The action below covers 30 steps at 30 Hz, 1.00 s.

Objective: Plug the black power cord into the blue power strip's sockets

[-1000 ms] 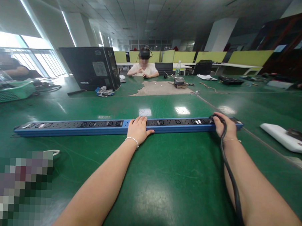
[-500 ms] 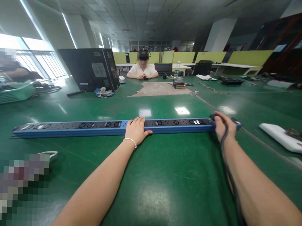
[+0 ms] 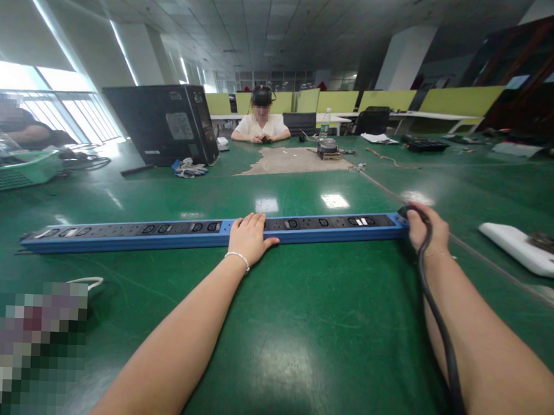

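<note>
A long blue power strip (image 3: 128, 242) with black sockets lies across the green table in front of me. My left hand (image 3: 248, 237) rests over its middle, fingers across the top and thumb along the near side. At the strip's right end, my right hand (image 3: 429, 229) is closed around a thick black cable (image 3: 437, 318), which runs down along my forearm. The cable's dark end shows at my fingertips, just over the strip's end. Whether it touches the strip I cannot tell, and my hand hides the strip's far right tip.
A white device (image 3: 527, 249) lies to the right. Beyond the strip stand a black computer case (image 3: 156, 126), gloves (image 3: 189, 167), a small round-topped device (image 3: 326, 150) and a bottle (image 3: 325, 124). A green basket (image 3: 21, 169) is at left. Another person (image 3: 261, 124) sits opposite.
My right hand has moved right with the cable, from over the black socket face to the blue end of the strip. My left hand stays on the strip.
</note>
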{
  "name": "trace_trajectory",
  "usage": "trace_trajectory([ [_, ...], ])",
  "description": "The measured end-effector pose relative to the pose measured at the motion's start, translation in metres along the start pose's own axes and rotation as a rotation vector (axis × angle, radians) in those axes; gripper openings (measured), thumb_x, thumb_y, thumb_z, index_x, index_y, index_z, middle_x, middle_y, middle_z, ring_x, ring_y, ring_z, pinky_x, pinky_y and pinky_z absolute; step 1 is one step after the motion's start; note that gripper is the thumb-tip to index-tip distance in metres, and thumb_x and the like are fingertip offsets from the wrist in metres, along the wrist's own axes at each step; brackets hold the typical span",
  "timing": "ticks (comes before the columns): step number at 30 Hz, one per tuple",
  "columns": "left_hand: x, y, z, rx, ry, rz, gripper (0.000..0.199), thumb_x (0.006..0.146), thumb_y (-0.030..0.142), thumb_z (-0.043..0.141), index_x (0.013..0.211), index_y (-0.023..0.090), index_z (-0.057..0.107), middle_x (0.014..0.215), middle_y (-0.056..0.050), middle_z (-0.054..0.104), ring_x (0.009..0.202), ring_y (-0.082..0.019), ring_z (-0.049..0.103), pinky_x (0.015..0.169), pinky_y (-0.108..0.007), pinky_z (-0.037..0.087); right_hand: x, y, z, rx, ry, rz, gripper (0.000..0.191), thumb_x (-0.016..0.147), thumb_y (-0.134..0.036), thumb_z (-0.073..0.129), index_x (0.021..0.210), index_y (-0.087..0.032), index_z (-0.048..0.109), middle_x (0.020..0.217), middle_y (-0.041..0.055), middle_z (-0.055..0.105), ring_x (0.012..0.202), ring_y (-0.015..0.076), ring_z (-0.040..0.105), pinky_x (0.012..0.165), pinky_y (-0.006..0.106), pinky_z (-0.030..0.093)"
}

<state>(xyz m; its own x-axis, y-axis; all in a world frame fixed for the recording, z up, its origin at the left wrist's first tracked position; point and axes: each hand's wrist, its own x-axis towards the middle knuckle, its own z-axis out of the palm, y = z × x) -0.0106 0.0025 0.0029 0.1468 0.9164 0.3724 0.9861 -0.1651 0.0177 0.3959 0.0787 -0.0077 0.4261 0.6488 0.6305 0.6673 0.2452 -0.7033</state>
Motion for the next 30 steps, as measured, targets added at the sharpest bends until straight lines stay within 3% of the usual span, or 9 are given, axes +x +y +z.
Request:
trace_trajectory([
  [4,0.0,0.001,-0.001,0.0,-0.01,0.001,0.068,0.08,0.061,0.041,0.134,0.019,0.038,0.138,-0.01,0.046,0.129,-0.026,0.036,0.105,-0.044,0.026,0.0,-0.01,-0.006,-0.069,-0.061,0.01,0.033,0.075,-0.026,0.053,0.104,-0.018,0.066,0.098,0.0079,0.068,0.084,0.0189,0.059,0.085,0.031,0.045],
  [10,0.0,0.0,-0.001,0.0,-0.01,-0.006,0.069,0.08,0.062,0.042,0.134,0.02,0.037,0.138,-0.01,0.045,0.129,-0.026,0.036,0.105,-0.043,0.025,0.009,0.002,-0.016,0.001,-0.164,-0.005,0.03,0.075,-0.028,0.055,0.1,-0.019,0.067,0.096,0.0069,0.068,0.084,0.0186,0.06,0.082,0.03,0.045],
  [19,0.0,0.0,0.002,0.012,0.009,0.003,0.07,0.08,0.062,0.041,0.133,0.016,0.039,0.137,-0.011,0.047,0.128,-0.025,0.037,0.105,-0.043,0.026,-0.003,-0.007,-0.015,-0.211,-0.228,-0.109,0.032,0.076,-0.028,0.052,0.103,-0.018,0.067,0.092,0.0102,0.068,0.081,0.021,0.06,0.082,0.033,0.045],
  [23,-0.001,0.0,0.002,0.021,0.017,0.006,0.069,0.081,0.061,0.041,0.132,0.015,0.04,0.136,-0.013,0.047,0.127,-0.026,0.039,0.104,-0.043,0.027,-0.005,-0.004,-0.011,-0.143,-0.192,-0.09,0.032,0.074,-0.029,0.053,0.1,-0.018,0.067,0.093,0.0101,0.068,0.084,0.0221,0.06,0.083,0.034,0.045],
  [28,-0.001,-0.001,0.001,0.018,0.006,0.007,0.069,0.08,0.062,0.04,0.134,0.017,0.038,0.137,-0.012,0.046,0.128,-0.026,0.038,0.105,-0.043,0.026,-0.002,-0.003,-0.003,0.223,0.143,-0.05,0.032,0.077,-0.028,0.049,0.101,-0.013,0.065,0.102,0.0122,0.067,0.092,0.0204,0.061,0.086,0.033,0.047],
  [30,-0.001,-0.001,0.0,0.017,-0.004,-0.002,0.069,0.08,0.062,0.041,0.134,0.018,0.037,0.137,-0.012,0.046,0.128,-0.025,0.037,0.105,-0.042,0.025,-0.003,-0.006,-0.001,0.27,0.129,-0.05,0.031,0.077,-0.029,0.052,0.1,-0.013,0.065,0.101,0.0111,0.068,0.092,0.0197,0.062,0.087,0.032,0.047],
])
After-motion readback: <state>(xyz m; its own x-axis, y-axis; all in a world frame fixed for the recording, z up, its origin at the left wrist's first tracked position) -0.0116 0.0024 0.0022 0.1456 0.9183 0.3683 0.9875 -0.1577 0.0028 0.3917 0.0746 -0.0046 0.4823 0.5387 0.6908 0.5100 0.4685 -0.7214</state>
